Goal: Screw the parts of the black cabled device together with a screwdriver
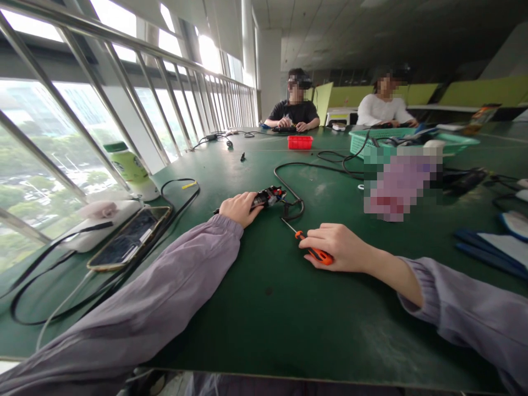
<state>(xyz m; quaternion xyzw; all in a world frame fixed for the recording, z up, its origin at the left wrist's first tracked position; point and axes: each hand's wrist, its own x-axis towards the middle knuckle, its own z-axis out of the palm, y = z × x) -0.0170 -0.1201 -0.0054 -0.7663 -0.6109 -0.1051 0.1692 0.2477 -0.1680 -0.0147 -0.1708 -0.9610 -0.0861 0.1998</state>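
Note:
My left hand (241, 209) is wrapped over a dark, opened device (270, 196) with red and black parts at its far end; its exact kind is hard to make out. A black cable (303, 206) curls away from that end. In my right hand (336, 247) is an orange and black screwdriver (320, 255), with the fingers closed round its handle. Its thin metal shaft points up and left, and the tip is just below the device's exposed end, seemingly apart from it. Both hands rest low over the green table (247, 319).
At left lie a phone (130, 239), a white case (101, 223) and a green-capped bottle (132, 170) beside the railing. A red tray (300, 142) and a green basket (454, 142) stand farther back. Blue-and-white gloves (495, 250) lie right. Two people sit across the table.

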